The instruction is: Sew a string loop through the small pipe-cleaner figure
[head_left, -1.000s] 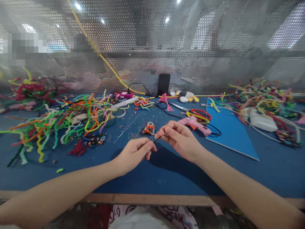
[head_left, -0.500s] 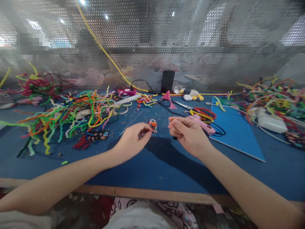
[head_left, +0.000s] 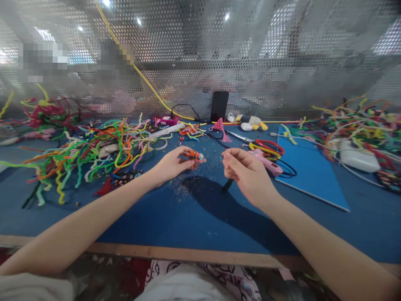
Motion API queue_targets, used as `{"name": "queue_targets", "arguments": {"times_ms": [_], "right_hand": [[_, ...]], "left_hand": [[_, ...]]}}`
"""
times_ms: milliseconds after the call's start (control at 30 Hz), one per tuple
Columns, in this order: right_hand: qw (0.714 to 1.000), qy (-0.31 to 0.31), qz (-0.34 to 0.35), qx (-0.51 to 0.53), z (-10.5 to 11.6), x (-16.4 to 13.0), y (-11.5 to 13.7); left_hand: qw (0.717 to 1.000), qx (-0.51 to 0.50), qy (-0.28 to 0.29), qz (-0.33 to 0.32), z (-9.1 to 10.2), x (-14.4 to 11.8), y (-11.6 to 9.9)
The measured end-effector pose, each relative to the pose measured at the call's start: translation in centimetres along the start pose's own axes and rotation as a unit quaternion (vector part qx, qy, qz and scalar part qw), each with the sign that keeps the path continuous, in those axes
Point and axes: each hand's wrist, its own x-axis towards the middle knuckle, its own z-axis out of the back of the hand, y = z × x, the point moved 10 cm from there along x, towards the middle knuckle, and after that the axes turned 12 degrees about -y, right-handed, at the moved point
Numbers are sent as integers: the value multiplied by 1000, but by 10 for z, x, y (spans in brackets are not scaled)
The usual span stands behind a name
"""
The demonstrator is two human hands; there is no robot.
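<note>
Dark stick (mostly hidden by right hand).

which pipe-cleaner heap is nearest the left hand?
The big green-orange-yellow heap, just left of the left hand. The red pile lies far back-left; the third heap is right.

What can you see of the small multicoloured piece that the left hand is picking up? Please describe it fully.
The small multicoloured piece looks like a tight bundle of fuzzy pipe-cleaner wire in orange, red, blue and white. It is compact and lumpy, lying roughly level just above the blue table. The fingertips of the left hand pinch its left end; the right hand stays apart from it. Finer details are too small to tell.
</note>
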Motion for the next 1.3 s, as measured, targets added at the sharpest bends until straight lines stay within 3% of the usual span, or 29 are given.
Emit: {"name": "queue_targets", "arguments": {"times_ms": [100, 233, 300, 367, 533, 633, 700, 900, 967, 1133, 1300], "right_hand": [[985, 17, 91, -148, -2, -5, 10], [935, 87, 222, -262, -20, -19, 24], [920, 104, 253, -281, -26, -24, 27], [922, 100, 236, -289, -27, -23, 24], [966, 55, 84, -236, -17, -18, -3], [972, 54, 65, -219, -18, -23, -7], [961, 58, 89, -253, -19, -27, -4], [895, 77, 255, -357, -31, -38, 25], [891, 83, 270, -356, -33, -39, 27], [916, 77, 260, -294, -28, -38, 26], [849, 88, 391, -345, -39, -55, 43]], "left_hand": [[984, -147, -28, 99, 0, -19, 5], [962, -201, 35, 179, -19, -46, 6], [958, -204, 40, 199, -21, -52, 9], [955, -215, 24, 201, -18, -53, 12], [972, -208, -15, 105, -4, -47, 3], [988, -149, -13, 47, -4, -49, -1], [994, -111, -16, 3, -3, -51, -7], [990, -17, -69, -118, 9, -58, -30], [990, -3, -72, -120, 9, -56, -31], [993, -7, -77, -95, 9, -55, -28], [996, -22, -48, -75, -1, -63, -25]]}}
